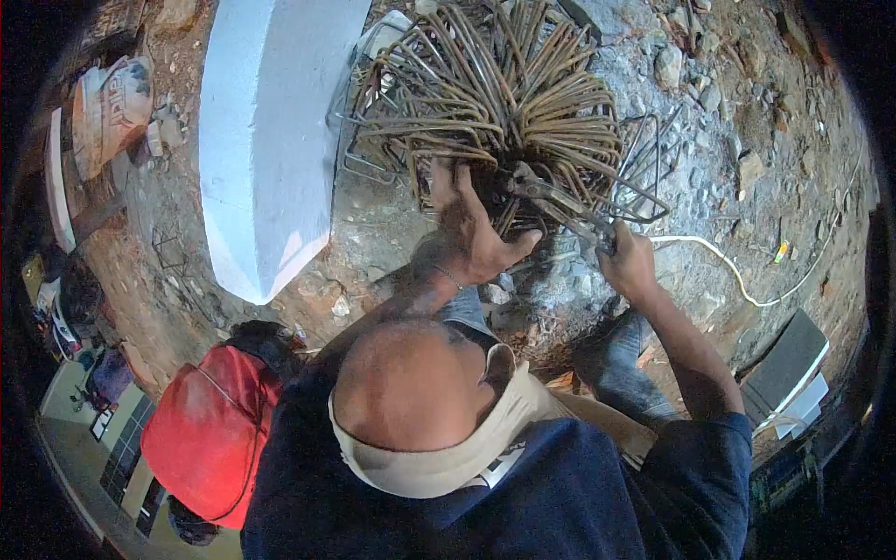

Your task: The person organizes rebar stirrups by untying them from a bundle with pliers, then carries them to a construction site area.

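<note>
Bent steel rebar stirrups (569,121) stand in a rusty, fanned-out bundle on the ground in front of me. My left hand (481,245) reaches to the bundle's near left side. Its fingers lie stretched against the bars, tips partly hidden, and the thumb sticks out apart. In my right hand (627,266) are the handles of metal pincers (560,198), gripped by closed fingers. Their jaws point up and left into the dark centre of the bundle; what lies between the jaws is hidden.
A long pale block (271,140) lies left of the bundle. An orange-white sack (112,112) sits farther left. Near my left side is a rounded red thing (205,434) with a dark cord. A white cable (723,259) curves across stony ground; a dark panel (784,359) leans at right.
</note>
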